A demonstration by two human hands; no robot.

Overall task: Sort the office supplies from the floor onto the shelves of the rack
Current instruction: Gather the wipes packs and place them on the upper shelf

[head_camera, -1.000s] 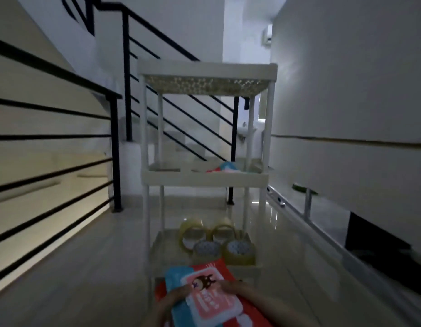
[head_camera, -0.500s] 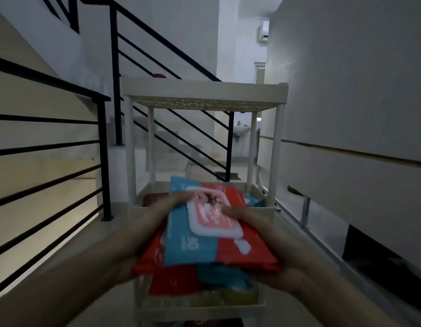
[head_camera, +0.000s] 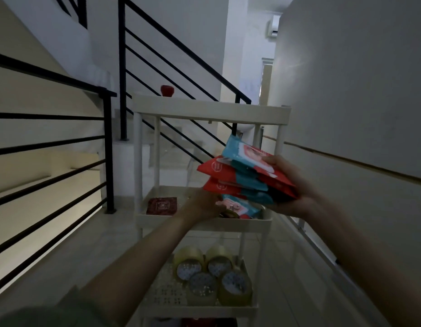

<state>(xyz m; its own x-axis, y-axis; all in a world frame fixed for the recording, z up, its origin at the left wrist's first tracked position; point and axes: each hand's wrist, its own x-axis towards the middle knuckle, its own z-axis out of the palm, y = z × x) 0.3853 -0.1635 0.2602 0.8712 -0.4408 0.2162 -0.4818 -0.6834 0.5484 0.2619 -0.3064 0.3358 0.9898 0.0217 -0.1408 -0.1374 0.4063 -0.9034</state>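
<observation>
Stack of red-and-blue soft wipe packets (head_camera: 242,175) now gripped by right hand (head_camera: 292,185) alone, lifted beside white plastic rack (head_camera: 204,109); left hand (head_camera: 202,205), grip unclear, lowered into middle shelf (head_camera: 200,220), probably placing.

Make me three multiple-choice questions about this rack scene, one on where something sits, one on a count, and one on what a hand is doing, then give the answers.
1. Where is the red object?
A. top shelf
B. middle shelf
C. floor

2. How many tape rolls show on the lower shelf?
A. two
B. four
C. six

3. What is the right hand doing?
A. hanging idle
B. pressing the wall
C. holding a stack of packets

Answers:
1 A, it stands on the rack's top tier.
2 B, four rolls sit clustered.
3 C, thumb on top, fingers beneath the stack.
</observation>
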